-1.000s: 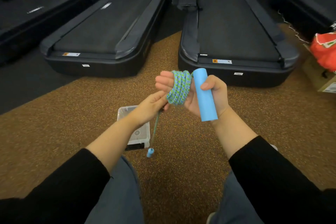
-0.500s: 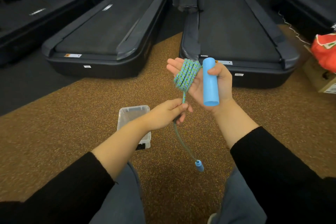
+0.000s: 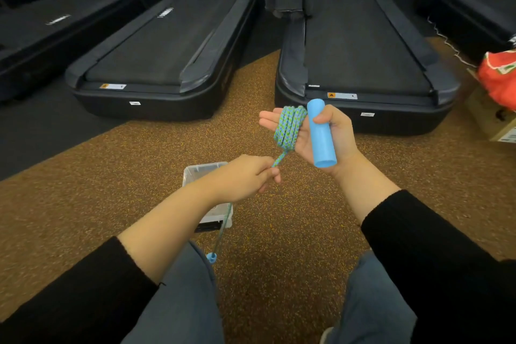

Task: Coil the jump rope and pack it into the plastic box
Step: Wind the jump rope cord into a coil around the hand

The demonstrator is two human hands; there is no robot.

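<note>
Rope (image 3: 289,128), braided in green and blue, is wound in several loops around the open palm and fingers of the right hand (image 3: 315,134). That hand's fingers are stretched out flat toward the left, while its thumb presses a light blue foam handle (image 3: 321,134) against the palm, the handle standing nearly upright and tilted slightly. From the bottom of the coil a short strand runs down and left into the left hand (image 3: 245,176), whose fingertips are pinched closed on it. Below that hand the loose tail of the rope hangs down and ends in a small blue cap (image 3: 211,257) near the person's left knee. A clear plastic box (image 3: 195,173) sits open on the speckled brown floor (image 3: 139,165) under the left forearm, partly hidden by it. Both arms wear black sleeves (image 3: 435,254). Beyond the hands lie two black treadmills (image 3: 363,45), and a red bag (image 3: 499,78) rests on a cardboard box (image 3: 491,120) at the right edge.
</note>
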